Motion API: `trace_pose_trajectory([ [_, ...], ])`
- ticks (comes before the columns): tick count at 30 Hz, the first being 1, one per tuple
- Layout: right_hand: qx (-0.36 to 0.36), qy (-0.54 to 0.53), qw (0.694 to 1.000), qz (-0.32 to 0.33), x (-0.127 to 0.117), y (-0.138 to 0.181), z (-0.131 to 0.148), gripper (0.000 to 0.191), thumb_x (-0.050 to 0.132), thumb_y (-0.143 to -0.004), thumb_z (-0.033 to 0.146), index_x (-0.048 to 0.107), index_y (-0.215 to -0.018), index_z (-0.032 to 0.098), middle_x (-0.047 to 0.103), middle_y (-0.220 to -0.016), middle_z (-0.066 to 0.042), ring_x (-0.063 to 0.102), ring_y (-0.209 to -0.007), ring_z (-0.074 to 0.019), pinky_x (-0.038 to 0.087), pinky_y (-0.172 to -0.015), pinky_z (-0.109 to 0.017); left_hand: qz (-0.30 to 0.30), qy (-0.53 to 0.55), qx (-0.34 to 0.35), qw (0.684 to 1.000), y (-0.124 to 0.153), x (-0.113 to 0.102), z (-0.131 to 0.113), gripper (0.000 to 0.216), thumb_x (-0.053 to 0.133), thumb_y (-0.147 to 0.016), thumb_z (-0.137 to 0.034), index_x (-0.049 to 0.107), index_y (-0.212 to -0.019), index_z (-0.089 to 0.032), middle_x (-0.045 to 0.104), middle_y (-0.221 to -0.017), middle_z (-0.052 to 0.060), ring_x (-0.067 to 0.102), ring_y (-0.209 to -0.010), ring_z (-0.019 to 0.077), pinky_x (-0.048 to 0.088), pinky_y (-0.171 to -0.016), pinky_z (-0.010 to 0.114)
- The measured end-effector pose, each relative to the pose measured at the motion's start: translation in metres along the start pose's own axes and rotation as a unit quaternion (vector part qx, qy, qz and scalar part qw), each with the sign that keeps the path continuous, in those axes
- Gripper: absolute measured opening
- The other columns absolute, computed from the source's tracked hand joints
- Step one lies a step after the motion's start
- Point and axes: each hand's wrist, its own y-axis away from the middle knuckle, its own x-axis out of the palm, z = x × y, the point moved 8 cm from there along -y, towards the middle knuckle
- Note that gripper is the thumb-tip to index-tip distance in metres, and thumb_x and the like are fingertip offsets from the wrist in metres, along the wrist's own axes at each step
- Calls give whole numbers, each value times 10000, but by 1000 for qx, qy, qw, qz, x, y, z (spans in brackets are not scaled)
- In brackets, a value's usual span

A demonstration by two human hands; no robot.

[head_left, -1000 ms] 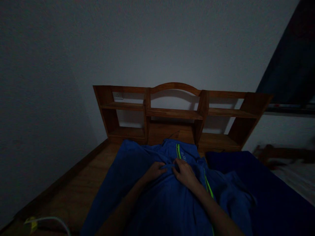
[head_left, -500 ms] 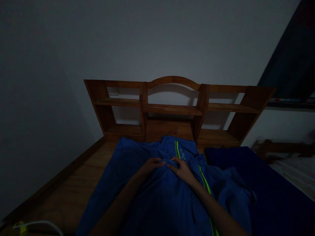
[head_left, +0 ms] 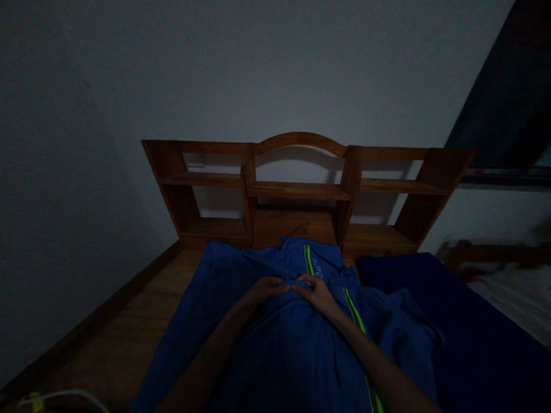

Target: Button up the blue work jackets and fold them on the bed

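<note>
A blue garment (head_left: 284, 344) with bright green stripes lies spread on a wooden bed platform (head_left: 129, 338). My left hand (head_left: 264, 288) rests on the cloth at its middle, fingers curled and pinching a fold. Right beside it, my right hand (head_left: 317, 294) pinches the same ridge of fabric, fingertips almost touching the left ones. A green stripe (head_left: 354, 312) runs just right of my right wrist.
A wooden headboard with open shelves (head_left: 301, 192) stands against the grey wall beyond the garment. A dark blue sheet (head_left: 465, 332) covers the right side. A pale cable (head_left: 64, 397) lies at the bottom left corner. The room is dim.
Both hands stay on the same fold, drifting slightly up and left in view. The camera has tilted, so the headboard sits a little lower-left and the cable slides toward the corner.
</note>
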Motion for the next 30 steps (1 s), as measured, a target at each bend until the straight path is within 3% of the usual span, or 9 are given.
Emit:
trace_pose_trajectory([
  [17,47,-22,999,8,-1,0,-9,281,655,-709,396,623,-808,135,541,-684,11,487,-616,-101,357,-554,-206,-34,-93,21,995,-5,-6,4,446,677,-647,-458,669,-908,-96,672,-874,61,612,-789,193,468,-724,275],
  [30,47,-30,998,25,2,2,-4,321,688,-673,412,621,-830,140,595,-735,-3,542,-672,-122,407,-609,-221,-110,-230,125,959,-2,-3,-19,307,571,-733,-374,658,-856,-107,656,-819,35,591,-768,162,436,-692,231],
])
